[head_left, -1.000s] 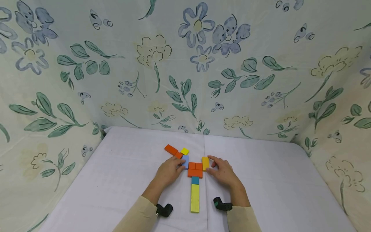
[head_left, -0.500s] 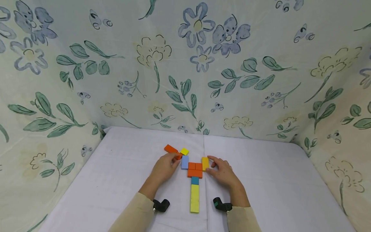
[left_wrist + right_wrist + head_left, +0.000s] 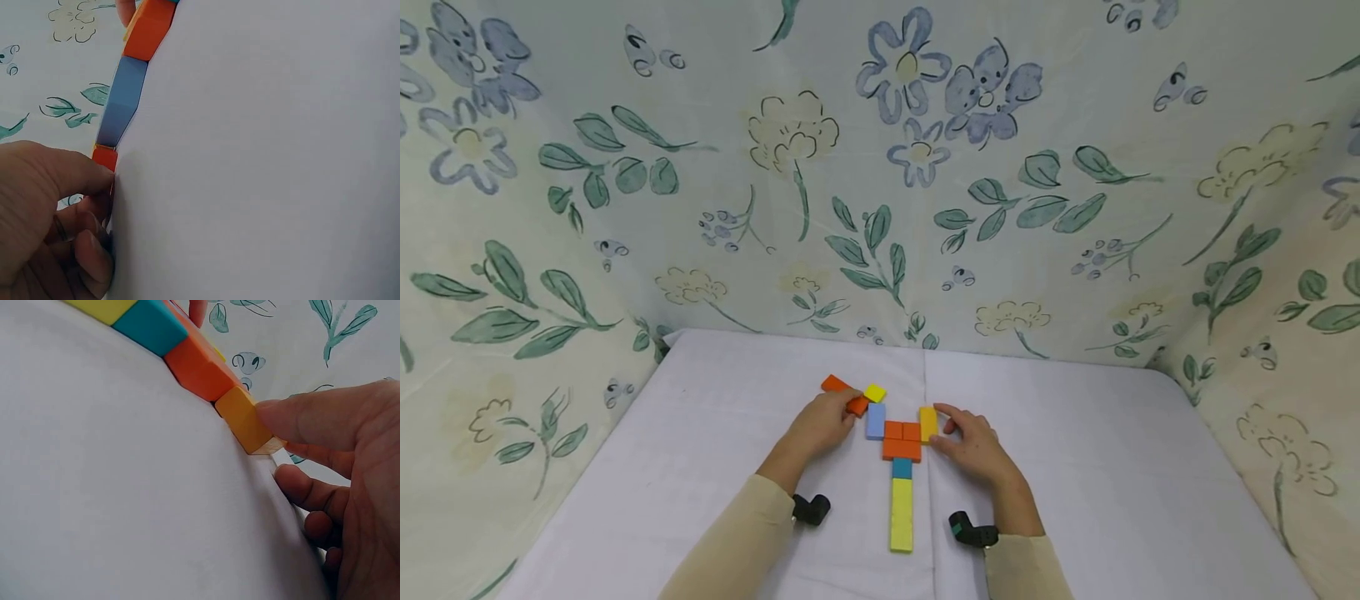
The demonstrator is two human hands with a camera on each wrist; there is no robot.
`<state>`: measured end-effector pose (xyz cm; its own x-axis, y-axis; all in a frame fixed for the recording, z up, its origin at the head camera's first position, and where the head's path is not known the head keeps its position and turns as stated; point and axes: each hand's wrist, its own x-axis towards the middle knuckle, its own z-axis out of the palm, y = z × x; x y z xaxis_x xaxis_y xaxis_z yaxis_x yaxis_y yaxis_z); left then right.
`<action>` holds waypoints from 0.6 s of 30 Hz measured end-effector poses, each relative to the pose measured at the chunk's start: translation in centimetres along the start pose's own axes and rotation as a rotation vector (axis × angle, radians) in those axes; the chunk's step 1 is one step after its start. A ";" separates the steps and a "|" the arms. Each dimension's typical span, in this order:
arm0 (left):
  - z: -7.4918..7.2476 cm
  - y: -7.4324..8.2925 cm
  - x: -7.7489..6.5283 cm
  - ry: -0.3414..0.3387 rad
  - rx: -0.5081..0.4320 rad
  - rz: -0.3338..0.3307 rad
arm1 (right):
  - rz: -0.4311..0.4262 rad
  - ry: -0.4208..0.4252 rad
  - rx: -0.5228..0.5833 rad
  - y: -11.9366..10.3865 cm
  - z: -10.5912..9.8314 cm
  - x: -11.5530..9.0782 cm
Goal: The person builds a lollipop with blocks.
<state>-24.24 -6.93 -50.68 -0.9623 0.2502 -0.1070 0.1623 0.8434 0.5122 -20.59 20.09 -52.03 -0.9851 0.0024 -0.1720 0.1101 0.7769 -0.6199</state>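
Observation:
Flat blocks form a joined figure on the white cloth. My left hand pinches the orange blocks at the upper left; its fingers partly cover the join between the long orange block and the small orange block. Beside them lie a small yellow block and a light blue block. On the other side, my right hand holds an amber block between thumb and forefinger, against the orange blocks in the middle. Below these run a teal block and a long yellow-green block.
White cloth covers the table around the figure, with a crease running down near its middle. A floral curtain rises behind and at both sides. Black devices are strapped to both wrists.
My left hand has let go of the light blue block and moved up and left to the orange blocks. My right hand stays at the amber block.

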 end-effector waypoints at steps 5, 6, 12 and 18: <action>-0.2 -0.2 0.0 0.006 -0.041 -0.014 | 0.004 0.003 0.001 -0.2 0.0 -0.1; -0.3 -0.3 0.0 0.008 -0.045 -0.016 | 0.005 0.002 0.000 -0.2 0.0 -0.1; -0.2 -0.1 -0.1 0.024 -0.046 -0.041 | 0.008 -0.005 -0.008 -0.3 -0.2 -0.1; 0.1 1.2 0.0 0.068 -0.112 -0.042 | 0.005 -0.012 -0.005 -0.4 -0.1 -0.1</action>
<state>-23.98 -5.84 -50.15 -0.9809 0.1796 -0.0747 0.0995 0.7932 0.6008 -20.56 19.82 -51.67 -0.9829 -0.0013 -0.1840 0.1141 0.7798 -0.6155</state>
